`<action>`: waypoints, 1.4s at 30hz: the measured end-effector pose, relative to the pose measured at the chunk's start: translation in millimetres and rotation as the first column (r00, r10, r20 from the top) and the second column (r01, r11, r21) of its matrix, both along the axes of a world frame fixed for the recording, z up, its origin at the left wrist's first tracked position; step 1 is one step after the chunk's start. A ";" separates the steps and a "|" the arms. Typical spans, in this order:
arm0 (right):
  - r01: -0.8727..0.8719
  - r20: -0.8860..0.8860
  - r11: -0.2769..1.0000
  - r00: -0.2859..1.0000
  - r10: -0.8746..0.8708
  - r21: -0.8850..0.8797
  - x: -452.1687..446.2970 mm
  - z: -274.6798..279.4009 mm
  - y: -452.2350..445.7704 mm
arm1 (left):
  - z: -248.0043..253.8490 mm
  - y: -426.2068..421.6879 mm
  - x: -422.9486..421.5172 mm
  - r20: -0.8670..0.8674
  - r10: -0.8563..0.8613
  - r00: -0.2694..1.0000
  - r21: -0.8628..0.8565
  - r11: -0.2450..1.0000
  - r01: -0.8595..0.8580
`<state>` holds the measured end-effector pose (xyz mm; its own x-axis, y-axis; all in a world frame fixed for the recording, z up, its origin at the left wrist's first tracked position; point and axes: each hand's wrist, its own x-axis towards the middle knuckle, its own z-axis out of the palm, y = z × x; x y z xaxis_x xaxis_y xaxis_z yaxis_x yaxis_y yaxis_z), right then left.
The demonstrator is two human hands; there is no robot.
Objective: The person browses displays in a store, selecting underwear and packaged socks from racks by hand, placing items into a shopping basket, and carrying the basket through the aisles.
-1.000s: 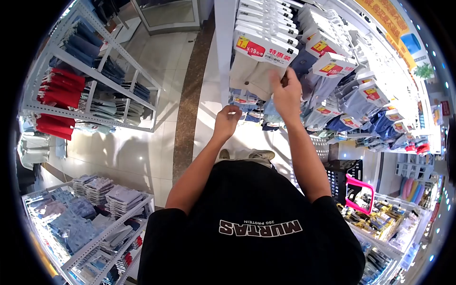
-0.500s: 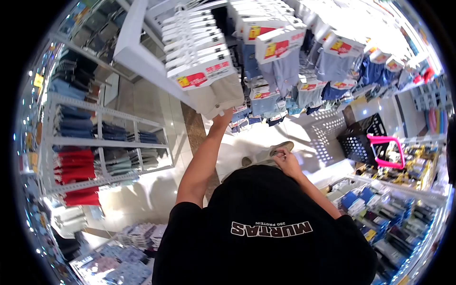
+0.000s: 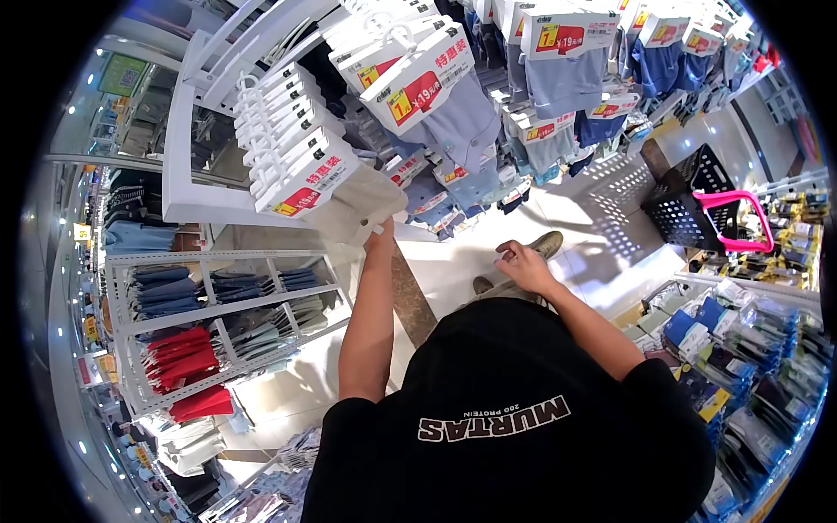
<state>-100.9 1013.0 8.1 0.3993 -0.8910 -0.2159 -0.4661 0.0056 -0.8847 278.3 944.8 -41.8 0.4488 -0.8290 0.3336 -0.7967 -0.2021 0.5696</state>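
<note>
Beige garments [image 3: 360, 207] hang from white card hangers [image 3: 307, 179] with red and yellow price labels, at the left end of a rack. My left hand [image 3: 380, 237] is at the lower edge of the front beige garment, its fingers mostly hidden behind the cloth. Lower and to the right, my right hand [image 3: 525, 266] is in front of my body above the floor, fingers bent and curled, touching no garment. A grey-blue garment [image 3: 459, 122] hangs beside the beige ones, its card tilted.
A black perforated basket [image 3: 689, 205] with a pink handle [image 3: 741, 222] stands at the right. White shelving [image 3: 209, 327] with folded blue and red clothes is at the left. Packaged goods [image 3: 754, 383] fill a display at the lower right.
The view has turned, so the rack shifted left. My right hand has left the beige garment and dropped toward my body; my left hand has risen to that garment's lower edge.
</note>
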 end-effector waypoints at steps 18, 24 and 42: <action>-0.040 -0.014 0.994 0.999 0.042 0.101 2.1 4.2 3.0 | 111.6 84.5 -94.1 -0.848 -0.284 0.449 -0.290 0.955 0.056; 0.008 0.044 0.995 0.999 -0.013 0.100 15.1 20.3 0.0 | 115.6 99.0 -107.9 -0.874 -0.303 0.379 -0.342 0.939 -0.040; 0.064 0.128 0.993 0.989 -0.076 0.094 21.7 28.5 -1.3 | 126.5 99.2 -93.4 -0.881 -0.286 0.377 -0.279 0.957 0.073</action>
<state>-79.2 1011.7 36.6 0.3671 -0.8970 -0.2463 -0.3419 0.1161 -0.9325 184.9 1043.9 84.7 0.4168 -0.9083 -0.0365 0.2113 0.0577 0.9757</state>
